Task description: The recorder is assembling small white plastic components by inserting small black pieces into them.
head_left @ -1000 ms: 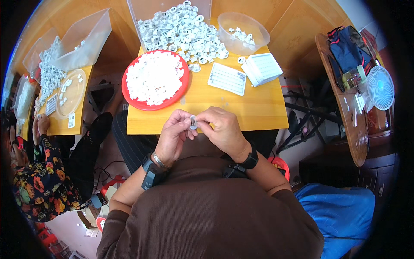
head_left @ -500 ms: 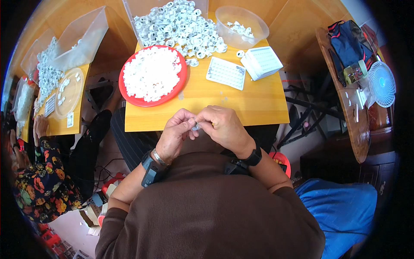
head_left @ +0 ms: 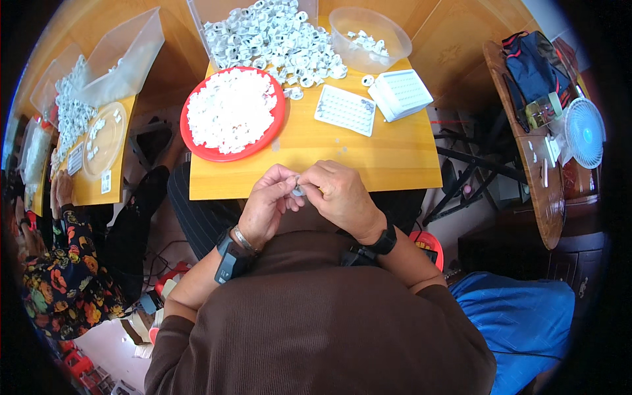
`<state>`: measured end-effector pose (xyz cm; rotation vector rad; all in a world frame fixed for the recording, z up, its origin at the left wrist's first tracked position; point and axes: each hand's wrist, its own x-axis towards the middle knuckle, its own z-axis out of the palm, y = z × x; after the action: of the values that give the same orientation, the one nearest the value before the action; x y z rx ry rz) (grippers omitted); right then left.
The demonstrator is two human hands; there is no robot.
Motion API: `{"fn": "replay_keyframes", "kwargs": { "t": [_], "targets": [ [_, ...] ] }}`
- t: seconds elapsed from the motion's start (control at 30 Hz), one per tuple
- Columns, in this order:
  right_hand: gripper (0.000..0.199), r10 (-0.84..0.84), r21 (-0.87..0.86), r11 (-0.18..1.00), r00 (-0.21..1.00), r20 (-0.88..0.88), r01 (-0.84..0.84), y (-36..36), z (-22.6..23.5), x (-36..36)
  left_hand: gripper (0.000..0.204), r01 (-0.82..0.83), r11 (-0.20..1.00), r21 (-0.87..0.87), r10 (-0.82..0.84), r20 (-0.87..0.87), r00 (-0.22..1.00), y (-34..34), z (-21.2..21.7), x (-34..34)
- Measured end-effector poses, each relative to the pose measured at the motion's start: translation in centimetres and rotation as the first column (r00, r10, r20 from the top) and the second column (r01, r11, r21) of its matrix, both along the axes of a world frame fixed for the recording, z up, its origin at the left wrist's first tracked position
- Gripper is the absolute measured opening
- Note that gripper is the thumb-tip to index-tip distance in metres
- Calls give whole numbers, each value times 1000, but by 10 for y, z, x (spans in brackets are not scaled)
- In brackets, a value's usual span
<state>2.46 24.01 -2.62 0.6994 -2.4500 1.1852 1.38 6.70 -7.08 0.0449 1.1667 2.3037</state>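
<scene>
Just past the near edge of the wooden table, my left hand point(head_left: 268, 197) and my right hand point(head_left: 339, 196) meet, fingertips pinched together on a small white plastic part point(head_left: 298, 191). My fingers cover most of it, so its exact shape is hard to see. On the table ahead, to the left, a round red tray point(head_left: 280, 122) holds a heap of small white pieces point(head_left: 230, 112). Behind it spreads a large pile of white and grey plastic parts point(head_left: 276, 39). A flat white tray with rows of small slots point(head_left: 344, 110) lies to the right of the red tray.
At the table's right stands a stack of white slotted trays point(head_left: 403, 95), with a clear round tub point(head_left: 368, 43) behind. On the left, a co-worker in a flowered sleeve point(head_left: 72, 263) sits at another table. A fan point(head_left: 584, 131) and a dark bag point(head_left: 536, 66) are at far right.
Both hands stay almost in place, fingertips still together on the small part. Only slight shifts of the fingers and of the whole view show.
</scene>
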Motion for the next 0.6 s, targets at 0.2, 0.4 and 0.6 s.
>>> {"fn": "replay_keyframes", "kwargs": {
  "t": [0.2,0.4,0.6],
  "targets": [
    [5,27,-76,997,996,87,-20,0,2,0,11,7,999,-35,-7,10,1000,0,0,2],
    [1,5,-26,1000,994,109,-3,-1,5,1,13,-4,1000,6,4,3,1000,0,1,1],
    [4,-49,-63,997,998,49,52,-2,0,2,17,-25,993,114,21,30,999,-2,1,-2]
  ]
}}
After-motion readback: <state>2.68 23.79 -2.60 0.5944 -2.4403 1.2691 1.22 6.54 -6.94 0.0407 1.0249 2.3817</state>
